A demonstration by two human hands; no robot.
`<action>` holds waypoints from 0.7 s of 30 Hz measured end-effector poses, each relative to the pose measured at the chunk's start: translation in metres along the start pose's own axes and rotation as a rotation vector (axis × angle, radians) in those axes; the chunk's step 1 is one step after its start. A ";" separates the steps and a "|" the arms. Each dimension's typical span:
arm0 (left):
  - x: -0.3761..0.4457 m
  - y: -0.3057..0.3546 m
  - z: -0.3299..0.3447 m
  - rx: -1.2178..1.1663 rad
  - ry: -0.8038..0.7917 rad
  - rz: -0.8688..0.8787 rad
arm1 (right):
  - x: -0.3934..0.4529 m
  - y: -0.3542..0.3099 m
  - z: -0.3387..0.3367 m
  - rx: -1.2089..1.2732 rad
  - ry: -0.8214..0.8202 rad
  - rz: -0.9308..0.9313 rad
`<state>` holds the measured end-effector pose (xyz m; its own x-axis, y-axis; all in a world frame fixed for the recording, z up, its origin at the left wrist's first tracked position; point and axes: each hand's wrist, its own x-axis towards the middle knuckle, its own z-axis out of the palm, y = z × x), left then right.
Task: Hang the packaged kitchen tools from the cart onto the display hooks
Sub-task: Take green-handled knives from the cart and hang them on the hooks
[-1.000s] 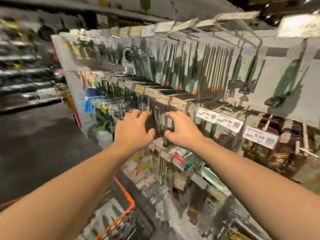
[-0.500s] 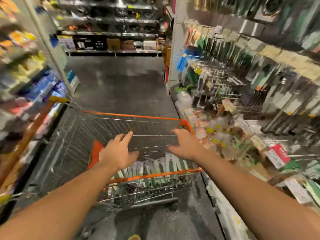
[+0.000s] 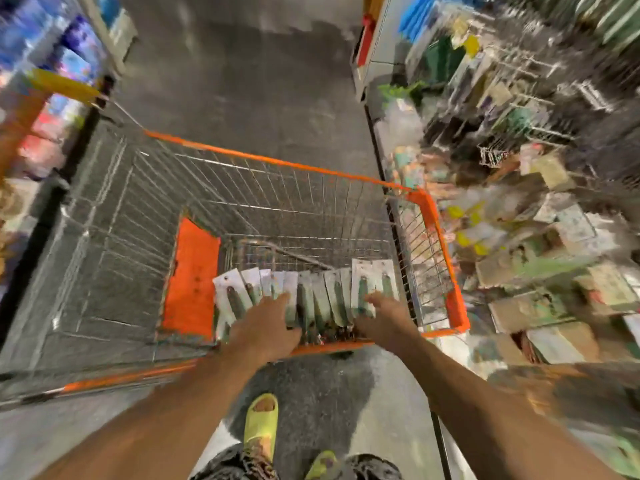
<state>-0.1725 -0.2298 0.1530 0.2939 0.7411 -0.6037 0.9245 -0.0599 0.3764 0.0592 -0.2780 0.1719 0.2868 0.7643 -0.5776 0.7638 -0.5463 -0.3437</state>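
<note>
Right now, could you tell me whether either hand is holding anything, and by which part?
Nothing is plainly held. The left hand and right hand reach onto the row of packaged tools in the cart; a closed grip cannot be told.

Cart (image 3: 284,163): silver-grey wire grid, orange trim along the rim and corners; an orange flap (image 3: 190,275) inside it. Packaged kitchen tools (image 3: 311,289): white cards with dark green handles, stood in a row. Floor (image 3: 249,81): dark grey, mottled. Sandals (image 3: 259,420): yellow-green. Display shelving (image 3: 540,216) on the right — mixed greens, yellows and beige, blurred. Left shelving (image 3: 52,64) — blue, red and yellow packs.
</note>
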 end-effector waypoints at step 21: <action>0.202 0.127 0.129 -0.516 -0.277 -0.380 | 0.209 0.118 0.028 0.096 -0.175 0.359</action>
<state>0.0359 -0.1741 -0.0121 0.0879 0.4456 -0.8909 0.7622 0.5457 0.3482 0.1931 -0.1925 -0.0097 0.4166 0.4539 -0.7877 0.5732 -0.8037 -0.1599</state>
